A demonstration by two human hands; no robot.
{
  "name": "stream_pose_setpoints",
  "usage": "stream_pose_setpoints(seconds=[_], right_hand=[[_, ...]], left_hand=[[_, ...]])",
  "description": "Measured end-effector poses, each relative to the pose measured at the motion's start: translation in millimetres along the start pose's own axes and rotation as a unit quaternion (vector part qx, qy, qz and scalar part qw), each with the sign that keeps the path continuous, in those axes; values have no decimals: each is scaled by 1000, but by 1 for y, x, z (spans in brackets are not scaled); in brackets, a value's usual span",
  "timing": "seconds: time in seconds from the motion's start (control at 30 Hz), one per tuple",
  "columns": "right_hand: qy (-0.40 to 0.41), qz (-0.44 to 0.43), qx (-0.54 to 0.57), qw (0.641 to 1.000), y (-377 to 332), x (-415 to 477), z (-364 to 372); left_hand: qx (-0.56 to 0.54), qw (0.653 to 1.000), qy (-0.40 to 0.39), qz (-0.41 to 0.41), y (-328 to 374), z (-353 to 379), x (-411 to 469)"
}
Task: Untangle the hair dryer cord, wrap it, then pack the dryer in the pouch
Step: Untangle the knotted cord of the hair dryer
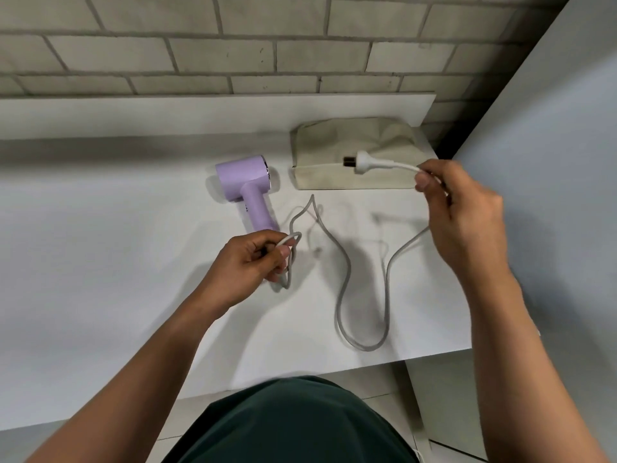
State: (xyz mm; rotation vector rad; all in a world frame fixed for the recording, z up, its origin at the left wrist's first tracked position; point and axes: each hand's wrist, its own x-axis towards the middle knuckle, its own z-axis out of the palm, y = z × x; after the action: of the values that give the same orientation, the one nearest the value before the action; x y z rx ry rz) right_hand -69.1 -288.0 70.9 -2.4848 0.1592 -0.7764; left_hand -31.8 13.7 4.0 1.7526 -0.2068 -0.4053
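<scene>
- One table [100, 262], white, against a brick wall [200, 55].
- One dryer [245, 185], lilac, lying on the table left of centre, handle toward the person.
- Left hand [253, 262]: fingers curled round a small loop of the cord [344, 272] close to the dryer's handle.
- One cord, grey, in a long loop across the table between the two hands.
- One pouch [354, 152], beige, lying flat at the back right.
- One plug [364, 161], white, held in front of the pouch.
- Right hand [464, 208]: thumb and fingers pinch the cord just behind the plug.
</scene>
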Motion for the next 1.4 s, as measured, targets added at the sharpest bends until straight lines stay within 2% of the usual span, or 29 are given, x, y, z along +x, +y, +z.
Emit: stream_pose_setpoints(seconds=[0.13,0.27,0.47,0.7,0.77,0.83,0.9,0.93,1.0,1.03,1.1,1.23,1.3,1.4], right_hand=[[-50,51,-46,996,32,-1,9],[-183,22,-51,981,62,-8,40],[-353,-23,-55,934,85,-7,75],[-373,-16,-189,908,71,-9,99],[-352,-27,-185,917,51,-10,95],[-313,-32,-114,942,32,-13,89],[-291,59,34,954,5,-18,83],[-300,133,123,937,-12,-21,79],[-342,252,264,866,-43,-25,74],[-369,273,293,839,-54,-26,73],[-408,268,306,817,-64,-29,76],[-388,265,322,822,-56,-38,84],[-374,274,348,815,-52,-45,85],[-340,280,371,817,-44,-54,84]], left_hand=[[4,1000,22,7,4,2,-4],[5,999,43,15,10,3,-6],[12,998,56,21,12,3,-11],[5,997,67,31,10,3,-19],[-6,997,76,34,9,1,-20],[-11,996,82,40,9,1,-21],[-17,996,80,47,8,4,-22],[-16,995,76,54,7,6,-23],[9,994,65,84,3,11,-23],[36,992,56,108,0,14,-23],[104,981,33,159,-6,20,-22],[210,953,-21,216,-16,27,-20],[189,956,-42,218,-17,27,-20],[104,980,34,167,-18,24,-14]])
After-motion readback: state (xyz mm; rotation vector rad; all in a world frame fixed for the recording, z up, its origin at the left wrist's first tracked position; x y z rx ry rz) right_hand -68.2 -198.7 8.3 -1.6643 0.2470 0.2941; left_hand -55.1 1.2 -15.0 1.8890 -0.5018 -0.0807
